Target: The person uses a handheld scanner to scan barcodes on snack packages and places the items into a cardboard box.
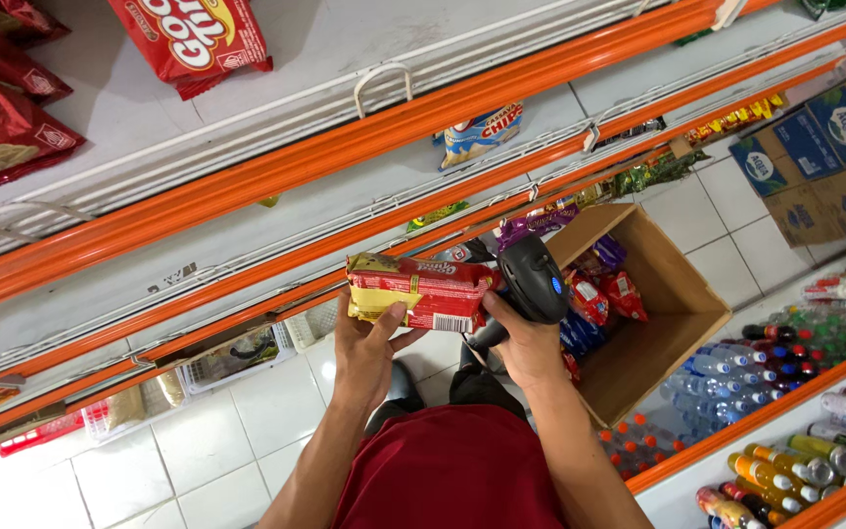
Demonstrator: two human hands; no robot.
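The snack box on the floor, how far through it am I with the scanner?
Partly through. The cardboard box looks about half empty, with snack packets left along one side. In hand: your left hand holds a red-and-yellow packet while your right hand points the black scanner at it.

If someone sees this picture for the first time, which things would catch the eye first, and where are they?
At the centre, the left hand holds a red and yellow snack packet, and the right hand points a dark handheld scanner at it. Long orange-edged shelves cross the upper left. An open cardboard box of colourful packets stands on the tiled floor to the right, beside rows of bottles.
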